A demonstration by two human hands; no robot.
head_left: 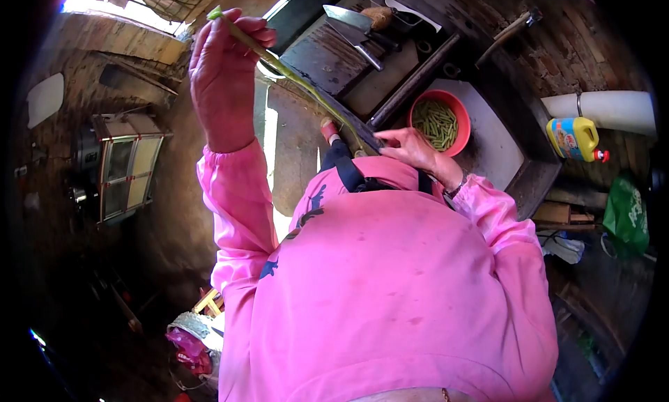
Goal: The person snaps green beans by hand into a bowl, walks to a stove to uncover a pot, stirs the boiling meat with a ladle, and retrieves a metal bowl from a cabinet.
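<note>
A long thin green stalk (306,87) slants from the upper left down to the middle. My left hand (226,78) is raised and grips it near its bright green tip, with fingers wrapped round it. At the lower end, my right hand (416,151) is beside the stalk, its thumb and forefinger by a dark edge; whether they pinch the stalk or something else is too small to tell. Just right of that hand, a red bowl (465,127) holds many short cut green pieces (435,124).
Knives (347,17) lie on a dark board at the top of the counter (488,116). A yellow bottle (573,138) stands at the right near a white pipe (620,111) and a green bag (626,217). A glazed cabinet (129,168) is at the left.
</note>
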